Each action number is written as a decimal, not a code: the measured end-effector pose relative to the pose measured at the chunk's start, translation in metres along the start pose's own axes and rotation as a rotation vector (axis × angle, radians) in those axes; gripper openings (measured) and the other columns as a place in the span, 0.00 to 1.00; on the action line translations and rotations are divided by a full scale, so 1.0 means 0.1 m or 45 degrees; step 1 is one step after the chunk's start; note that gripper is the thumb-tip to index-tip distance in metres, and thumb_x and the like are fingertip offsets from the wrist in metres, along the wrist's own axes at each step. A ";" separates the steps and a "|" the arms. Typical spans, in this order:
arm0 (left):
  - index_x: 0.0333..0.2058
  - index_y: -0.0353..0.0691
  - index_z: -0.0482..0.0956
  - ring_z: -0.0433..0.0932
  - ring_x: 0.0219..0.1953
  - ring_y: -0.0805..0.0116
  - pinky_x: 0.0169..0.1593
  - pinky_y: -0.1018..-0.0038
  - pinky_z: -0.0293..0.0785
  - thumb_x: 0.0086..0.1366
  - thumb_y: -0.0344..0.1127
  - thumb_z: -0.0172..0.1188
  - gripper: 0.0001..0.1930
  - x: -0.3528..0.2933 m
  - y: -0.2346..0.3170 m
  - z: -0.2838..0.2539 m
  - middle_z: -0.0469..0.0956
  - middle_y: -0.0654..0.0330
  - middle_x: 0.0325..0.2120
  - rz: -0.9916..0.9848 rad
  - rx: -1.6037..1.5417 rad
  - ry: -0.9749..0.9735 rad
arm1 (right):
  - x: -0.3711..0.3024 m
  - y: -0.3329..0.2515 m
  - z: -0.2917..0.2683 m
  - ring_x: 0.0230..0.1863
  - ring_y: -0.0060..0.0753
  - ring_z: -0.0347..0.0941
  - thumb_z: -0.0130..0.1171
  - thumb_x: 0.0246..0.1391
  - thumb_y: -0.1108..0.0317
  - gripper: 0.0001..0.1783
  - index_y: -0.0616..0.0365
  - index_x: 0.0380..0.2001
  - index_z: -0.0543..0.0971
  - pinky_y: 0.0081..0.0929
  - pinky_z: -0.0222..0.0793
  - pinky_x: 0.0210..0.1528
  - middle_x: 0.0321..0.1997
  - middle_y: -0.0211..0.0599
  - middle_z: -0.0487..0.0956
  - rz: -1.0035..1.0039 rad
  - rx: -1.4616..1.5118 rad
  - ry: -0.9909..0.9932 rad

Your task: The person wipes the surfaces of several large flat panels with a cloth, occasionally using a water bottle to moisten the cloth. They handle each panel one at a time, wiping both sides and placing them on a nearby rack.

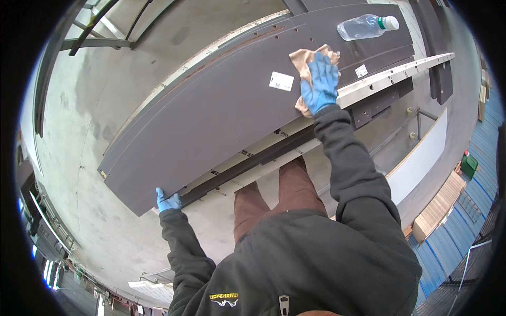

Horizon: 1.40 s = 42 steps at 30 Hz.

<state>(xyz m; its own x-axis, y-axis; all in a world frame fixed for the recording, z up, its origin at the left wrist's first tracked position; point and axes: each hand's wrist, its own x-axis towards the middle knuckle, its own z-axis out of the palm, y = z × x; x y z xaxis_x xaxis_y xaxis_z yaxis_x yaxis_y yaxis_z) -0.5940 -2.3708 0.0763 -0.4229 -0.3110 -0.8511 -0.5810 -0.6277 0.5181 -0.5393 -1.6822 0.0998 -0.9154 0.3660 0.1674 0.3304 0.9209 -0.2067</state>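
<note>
Both hands wear blue gloves. My right hand (320, 84) lies over a crumpled beige cloth (301, 60), pressing it against a long dark grey panel (211, 126). Fingers point away from me, and cloth shows on both sides of them. At the panel's near left end, my left hand (169, 201) grips the edge, its fingers partly hidden. A white label (281, 81) is on the panel, left of the cloth. Beyond the right hand, a clear plastic bottle (361, 27) with a white cap lies on its side on the dark surface.
A pale rail with holes (400, 70) runs along the panel's near right side. A white board (421, 158) stands at the right, with stacked wooden boards (437, 206) and a green bin (468, 165) farther off. Metal framing (100, 42) is at the upper left.
</note>
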 end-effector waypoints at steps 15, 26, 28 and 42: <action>0.77 0.35 0.47 0.39 0.80 0.39 0.79 0.47 0.41 0.58 0.69 0.69 0.63 -0.78 -0.25 1.69 0.39 0.34 0.77 1.453 2.284 0.019 | 0.25 -0.16 -0.05 0.83 0.53 0.47 0.58 0.62 0.50 0.35 0.59 0.67 0.72 0.54 0.33 0.83 0.79 0.52 0.60 0.174 0.014 -0.001; 0.79 0.42 0.35 0.31 0.79 0.29 0.77 0.37 0.33 0.54 0.81 0.61 0.70 -0.28 -0.39 1.88 0.33 0.36 0.78 0.971 2.526 0.212 | -0.42 -2.75 0.29 0.73 0.55 0.65 0.55 0.61 0.62 0.27 0.63 0.61 0.75 0.51 0.57 0.75 0.69 0.55 0.72 -0.567 0.399 -0.356; 0.79 0.41 0.33 0.28 0.79 0.30 0.77 0.38 0.29 0.54 0.82 0.61 0.71 -0.29 -0.39 1.92 0.31 0.36 0.78 0.971 2.473 0.145 | -0.35 -1.71 0.25 0.78 0.56 0.58 0.68 0.49 0.53 0.44 0.62 0.67 0.71 0.52 0.54 0.76 0.77 0.52 0.63 -0.407 0.232 -0.306; 0.78 0.40 0.33 0.28 0.79 0.31 0.77 0.38 0.31 0.53 0.79 0.64 0.72 -0.35 -0.36 2.05 0.30 0.36 0.78 0.804 2.587 0.231 | -0.19 -0.83 -0.36 0.68 0.51 0.70 0.63 0.56 0.59 0.24 0.64 0.52 0.79 0.52 0.65 0.69 0.65 0.56 0.74 -0.144 0.007 -0.003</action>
<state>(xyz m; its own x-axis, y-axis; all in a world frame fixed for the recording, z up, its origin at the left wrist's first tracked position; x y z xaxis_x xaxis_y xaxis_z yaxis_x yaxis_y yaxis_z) -0.7013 -2.1914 0.1047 -0.8292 -0.2436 -0.5031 -0.2283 0.9691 -0.0930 -0.5415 -1.7609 0.1486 -0.9473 0.2597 0.1876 0.2239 0.9555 -0.1921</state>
